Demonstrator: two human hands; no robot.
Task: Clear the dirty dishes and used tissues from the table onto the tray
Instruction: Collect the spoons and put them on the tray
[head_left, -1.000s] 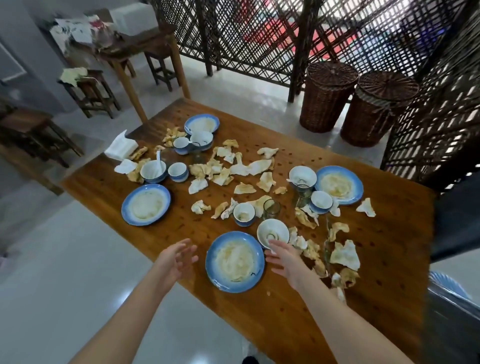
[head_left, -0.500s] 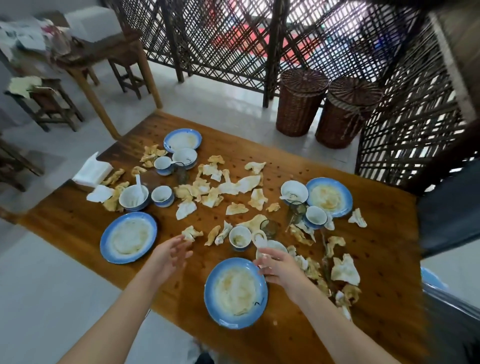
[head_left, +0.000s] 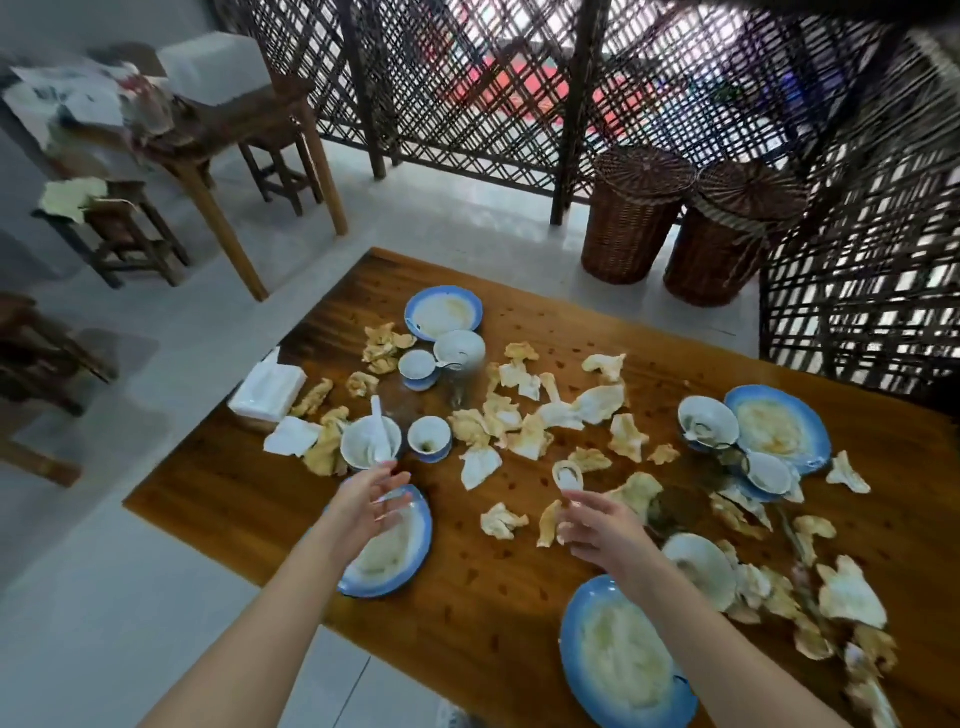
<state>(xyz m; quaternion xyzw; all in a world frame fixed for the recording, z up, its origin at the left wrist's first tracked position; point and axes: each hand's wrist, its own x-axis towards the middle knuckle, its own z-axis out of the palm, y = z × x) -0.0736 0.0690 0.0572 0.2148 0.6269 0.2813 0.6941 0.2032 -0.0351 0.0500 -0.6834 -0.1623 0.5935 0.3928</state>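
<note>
Dirty dishes (head_left: 774, 428) and crumpled tissues (head_left: 530, 436) are spread across the worktop (head_left: 234, 499); no tray shows.

Head view:
- Right grip (head_left: 597, 530) is clamped on a white spoon (head_left: 568, 475), pinched by the handle with the scoop end up, above the tissues.
- Left grip (head_left: 363, 506) has its fingers apart and holds nothing. It hovers over the blue-rimmed plate (head_left: 400, 566), just short of the bowl (head_left: 358, 449) that holds its own spoon.
- Step, as I judge it: drop this spoon into that bowl, keeping it level against drips, then stack.
- Edges: both near plates sit close to the worktop's near edge, so I should lift them, not slide them outward.
- Room: there is bare wood between the near plates, while the centre is crowded with cups and tissues.
</note>
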